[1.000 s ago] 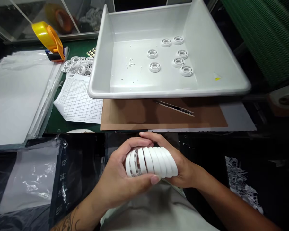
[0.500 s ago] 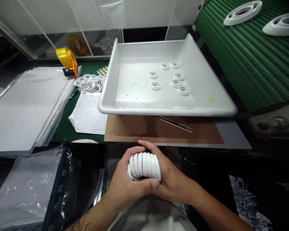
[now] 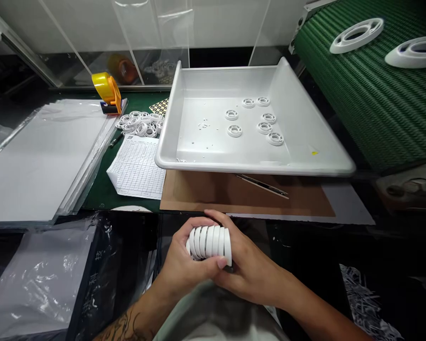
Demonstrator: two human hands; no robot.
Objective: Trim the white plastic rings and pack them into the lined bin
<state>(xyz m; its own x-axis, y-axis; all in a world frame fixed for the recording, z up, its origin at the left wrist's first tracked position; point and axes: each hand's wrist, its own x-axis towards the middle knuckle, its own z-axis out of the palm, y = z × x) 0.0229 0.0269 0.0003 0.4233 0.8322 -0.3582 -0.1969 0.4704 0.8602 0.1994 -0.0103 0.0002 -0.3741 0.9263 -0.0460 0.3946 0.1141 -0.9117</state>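
Note:
A row of several white plastic rings [image 3: 209, 241], pressed face to face, lies between my two hands in front of the table edge. My left hand [image 3: 186, 258] wraps the left end, its thumb stretched along the near side. At the right end my right hand [image 3: 246, 260] is closed round the rings, its palm side hidden. Beyond the hands stands a white tray [image 3: 230, 166] with several loose rings [image 3: 235, 130] and small white scraps inside.
Left of the tray lie piled rings [image 3: 142, 124], a printed sheet [image 3: 140, 166], an orange tape dispenser [image 3: 110, 92] and stacked plastic bags [image 3: 35, 161]. Tweezers [image 3: 262, 184] rest on brown board [image 3: 199, 194]. A green conveyor [image 3: 369, 80] carries two rings at the upper right.
The camera view has shifted, so the tray and table appear farther right. Both hands still hold the row of rings, which now looks slightly more level.

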